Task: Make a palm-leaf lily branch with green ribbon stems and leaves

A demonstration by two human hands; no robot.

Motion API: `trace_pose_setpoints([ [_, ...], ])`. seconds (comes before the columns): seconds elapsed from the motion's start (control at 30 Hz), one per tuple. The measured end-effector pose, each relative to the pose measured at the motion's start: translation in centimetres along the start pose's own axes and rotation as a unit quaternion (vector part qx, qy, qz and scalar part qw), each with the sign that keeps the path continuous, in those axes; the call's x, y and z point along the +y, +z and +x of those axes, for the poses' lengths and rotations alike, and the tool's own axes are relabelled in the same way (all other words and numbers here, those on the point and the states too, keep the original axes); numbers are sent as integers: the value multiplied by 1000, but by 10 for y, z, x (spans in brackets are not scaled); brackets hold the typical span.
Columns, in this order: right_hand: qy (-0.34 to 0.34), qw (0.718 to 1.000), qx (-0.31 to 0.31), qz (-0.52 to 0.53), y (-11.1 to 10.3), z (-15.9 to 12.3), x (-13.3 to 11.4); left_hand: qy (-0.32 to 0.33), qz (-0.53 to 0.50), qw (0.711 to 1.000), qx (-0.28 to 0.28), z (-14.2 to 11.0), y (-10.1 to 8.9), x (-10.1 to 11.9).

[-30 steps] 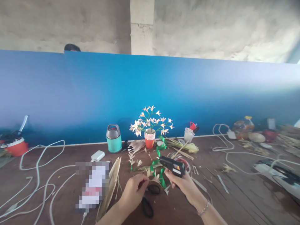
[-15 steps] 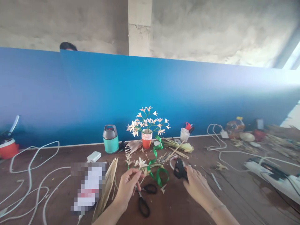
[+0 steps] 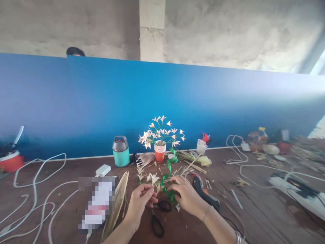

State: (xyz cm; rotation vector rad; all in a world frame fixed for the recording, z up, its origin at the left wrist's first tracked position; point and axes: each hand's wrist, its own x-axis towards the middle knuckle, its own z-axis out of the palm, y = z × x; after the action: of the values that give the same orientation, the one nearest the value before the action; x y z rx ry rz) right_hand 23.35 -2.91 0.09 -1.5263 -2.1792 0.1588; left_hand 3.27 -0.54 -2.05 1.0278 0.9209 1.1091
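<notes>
We see a worn, matt wooden bench (image 3: 254, 220), a glossy green ribbon (image 3: 168, 168), black plastic on the glue gun (image 3: 203, 193) and scissors (image 3: 157, 220), papery pale flowers (image 3: 152, 177) and a rough concrete wall (image 3: 228, 30).

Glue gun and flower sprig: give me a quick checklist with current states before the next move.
1. Glue gun set down on the table, clear of the right hand: ok.
2. Left hand pinching the flower sprig: ok.
3. Right hand on the green ribbon: ok.
4. Scissors lying under the hands, not held: ok.
5. Gun nozzle off the ribbon: cannot tell, the hand hides it.
6. Cup of finished flowers upright: ok.
</notes>
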Motion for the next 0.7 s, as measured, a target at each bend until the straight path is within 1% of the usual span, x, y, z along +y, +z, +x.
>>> trace_pose_setpoints([
  [0.07,6,998,27,63,6,7,3,-5,-9,1000,1,0,0,-1],
  [0.13,42,987,48,145,9,12,4,-7,-8,1000,5,2,1,-4],
  [0.17,68,979,47,189,9,15,2,-8,-4,1000,8,2,1,-5],
  [0.27,142,947,10,289,8,21,-12,-10,-11,1000,13,4,2,-8],
  [0.3,153,939,1,309,8,22,-19,-13,-18,1000,12,5,2,-8],
  [0.33,148,935,-7,323,9,23,-27,-15,-27,999,12,5,2,-8],
  [0.4,129,935,-3,331,13,23,-39,-22,-37,999,13,4,2,-7],
  [0.47,123,939,16,322,20,22,-46,-23,-34,999,19,4,2,-7],
  [0.6,147,947,67,279,34,20,-49,-23,-6,999,33,4,3,-9],
  [0.7,153,948,96,262,38,19,-49,-25,8,999,32,4,3,-11],
])
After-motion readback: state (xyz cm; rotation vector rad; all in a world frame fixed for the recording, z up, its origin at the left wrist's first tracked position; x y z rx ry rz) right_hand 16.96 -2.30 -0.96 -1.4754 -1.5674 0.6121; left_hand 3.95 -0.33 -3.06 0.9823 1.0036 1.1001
